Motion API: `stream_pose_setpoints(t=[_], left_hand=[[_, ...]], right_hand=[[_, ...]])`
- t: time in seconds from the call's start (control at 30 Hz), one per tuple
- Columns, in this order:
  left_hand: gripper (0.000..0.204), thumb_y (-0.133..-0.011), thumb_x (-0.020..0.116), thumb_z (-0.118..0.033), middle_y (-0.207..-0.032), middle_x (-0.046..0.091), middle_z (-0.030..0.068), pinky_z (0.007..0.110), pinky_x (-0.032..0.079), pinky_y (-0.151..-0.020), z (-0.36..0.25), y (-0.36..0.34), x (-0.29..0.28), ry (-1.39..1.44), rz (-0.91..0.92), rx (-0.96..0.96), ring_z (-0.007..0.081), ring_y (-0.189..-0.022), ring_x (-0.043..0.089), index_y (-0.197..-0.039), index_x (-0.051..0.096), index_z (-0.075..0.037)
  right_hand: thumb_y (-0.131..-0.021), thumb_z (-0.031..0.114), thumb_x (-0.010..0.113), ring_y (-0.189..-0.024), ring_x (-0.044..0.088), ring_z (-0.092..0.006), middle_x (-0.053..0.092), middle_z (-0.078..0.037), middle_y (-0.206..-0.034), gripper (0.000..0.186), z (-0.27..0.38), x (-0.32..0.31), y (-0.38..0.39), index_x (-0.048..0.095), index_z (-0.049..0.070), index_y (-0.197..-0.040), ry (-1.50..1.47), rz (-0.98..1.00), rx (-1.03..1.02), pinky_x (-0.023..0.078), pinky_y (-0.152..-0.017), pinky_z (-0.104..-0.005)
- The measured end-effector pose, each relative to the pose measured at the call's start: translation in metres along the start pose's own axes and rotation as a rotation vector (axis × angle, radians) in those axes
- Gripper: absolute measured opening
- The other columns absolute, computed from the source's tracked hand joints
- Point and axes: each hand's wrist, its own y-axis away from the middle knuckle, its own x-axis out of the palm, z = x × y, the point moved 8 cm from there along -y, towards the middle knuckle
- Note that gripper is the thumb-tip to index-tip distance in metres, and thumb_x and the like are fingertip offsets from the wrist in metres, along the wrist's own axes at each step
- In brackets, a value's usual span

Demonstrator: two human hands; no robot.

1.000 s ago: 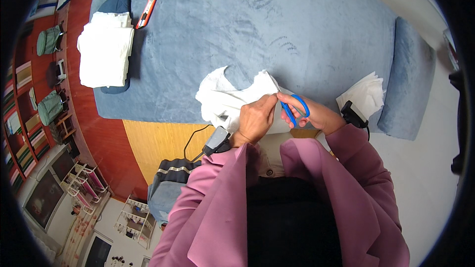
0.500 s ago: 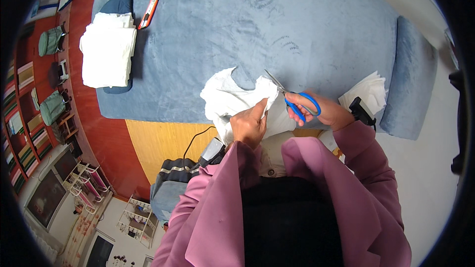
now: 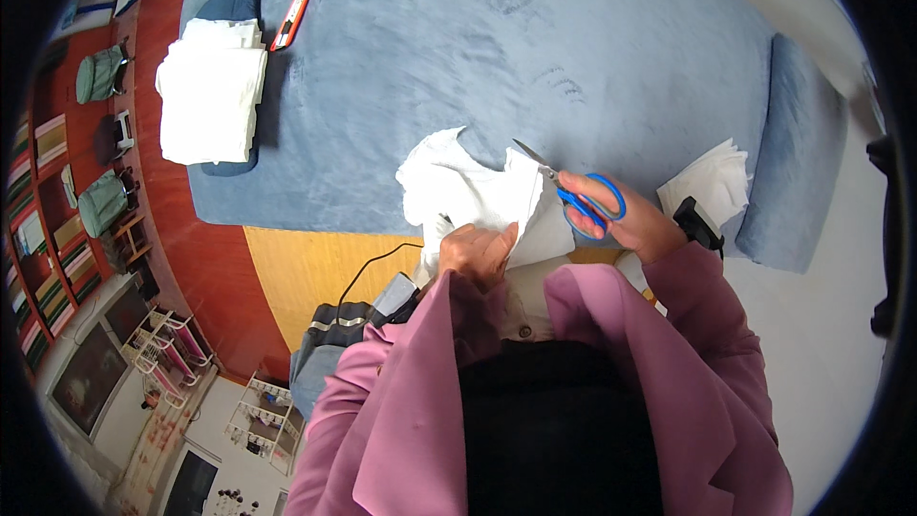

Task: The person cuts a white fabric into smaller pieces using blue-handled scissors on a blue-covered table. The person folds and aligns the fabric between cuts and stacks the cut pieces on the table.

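The person in the pink jacket (image 3: 611, 392) stands at the near edge of the blue bed (image 3: 535, 48). The left hand (image 3: 476, 253) has its fingers curled tight around the bottom edge of a piece of white cloth (image 3: 468, 193), which lies crumpled on the bed right at that near edge. The right hand (image 3: 626, 220) is just beside the cloth. Its fingers are closed through the blue handles of a pair of scissors (image 3: 573, 193). The scissor blades point up and left, and their tips lie against the cloth's right side.

A small stack of white paper (image 3: 712, 182) lies on the bed to the right of the hands. Far off at the bed's left end sits a pile of folded white cloth (image 3: 212, 91), with a red and black box cutter (image 3: 292, 12) near it.
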Motion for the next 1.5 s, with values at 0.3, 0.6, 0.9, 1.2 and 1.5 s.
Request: stream_pose_setpoints(t=[0.3, 0.6, 0.9, 1.2, 1.5], left_hand=[[0.024, -0.08, 0.074, -0.014, -0.08, 0.064, 0.005, 0.04, 0.038, -0.078, 0.0, -0.036, -0.003, -0.117, -0.099, -0.294, 0.0254, -0.076, 0.059, -0.099, 0.063, -0.006], [0.018, -0.081, 0.065, -0.003, -0.074, 0.059, 0.0073, 0.039, 0.046, -0.062, 0.001, -0.035, 0.012, -0.068, -0.008, -0.217, 0.0267, -0.067, 0.061, -0.098, 0.064, -0.007], [0.032, -0.08, 0.066, -0.004, -0.073, 0.063, 0.0097, 0.04, 0.05, -0.055, -0.005, -0.023, 0.022, 0.149, -0.003, -0.298, 0.0285, -0.065, 0.066, -0.111, 0.063, -0.008], [0.04, -0.076, 0.068, -0.005, -0.064, 0.062, 0.0084, 0.039, 0.05, -0.054, -0.018, -0.012, 0.027, 0.003, 0.093, -0.088, 0.0265, -0.056, 0.063, -0.116, 0.067, -0.008], [0.027, -0.08, 0.066, -0.005, -0.064, 0.062, 0.0104, 0.039, 0.049, -0.053, 0.002, 0.005, 0.018, 0.01, 0.154, 0.046, 0.0309, -0.056, 0.061, -0.107, 0.067, -0.004]], right_hand=[[-0.092, 0.055, 0.063, -0.054, 0.055, -0.0101, 0.059, -0.004, -0.067, 0.055, -0.022, 0.025, 0.016, 0.062, 0.002, -0.075, 0.064, -0.113, 0.095, 0.041, -0.05, -0.0235], [-0.095, 0.062, 0.053, -0.064, 0.057, -0.0103, 0.059, -0.003, -0.069, 0.061, -0.032, 0.028, 0.025, 0.063, 0.002, -0.082, 0.092, 0.015, 0.144, 0.042, -0.058, -0.0239], [-0.09, 0.067, 0.055, -0.065, 0.053, -0.0096, 0.055, -0.001, -0.073, 0.063, -0.018, 0.022, 0.023, 0.06, 0.005, -0.079, 0.079, -0.016, 0.066, 0.037, -0.057, -0.0226], [-0.093, 0.06, 0.054, -0.056, 0.048, -0.0082, 0.054, 0.0, -0.067, 0.056, -0.011, 0.029, 0.021, 0.058, 0.007, -0.074, 0.02, 0.034, 0.068, 0.034, -0.054, -0.0229], [-0.094, 0.047, 0.059, -0.054, 0.043, -0.0049, 0.049, 0.003, -0.061, 0.044, 0.026, 0.024, 0.023, 0.054, 0.012, -0.067, 0.05, 0.002, -0.065, 0.032, -0.049, -0.0235]])
